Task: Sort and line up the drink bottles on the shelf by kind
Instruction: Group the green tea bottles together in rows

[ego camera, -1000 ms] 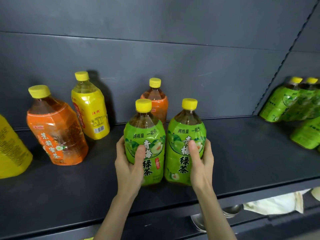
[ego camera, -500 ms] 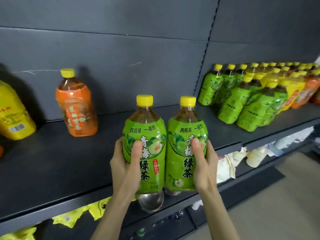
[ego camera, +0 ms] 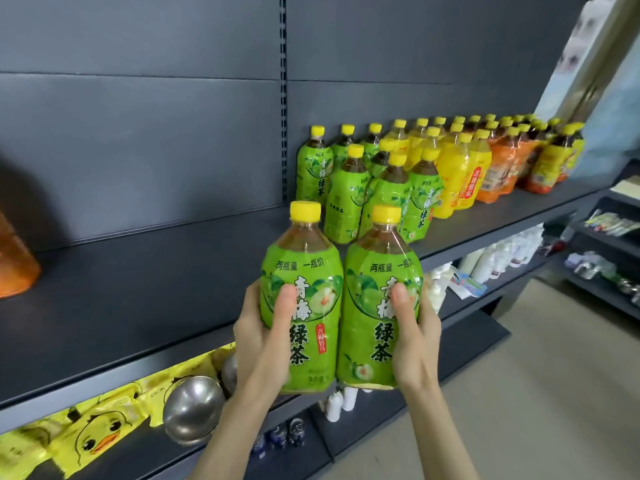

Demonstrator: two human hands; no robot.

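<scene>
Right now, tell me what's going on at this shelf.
A person holds two bottles upright, side by side, off the shelf: the left hand grips the left green tea bottle, the right hand the right green tea bottle. Further right on the shelf stand grouped green bottles, then yellow bottles, then orange bottles.

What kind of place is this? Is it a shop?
Probably a shop, or a room set up like one. A long dark shelf holds rows of green bottles and yellow bottles, and underneath lie duck packets and a steel bowl.
</scene>
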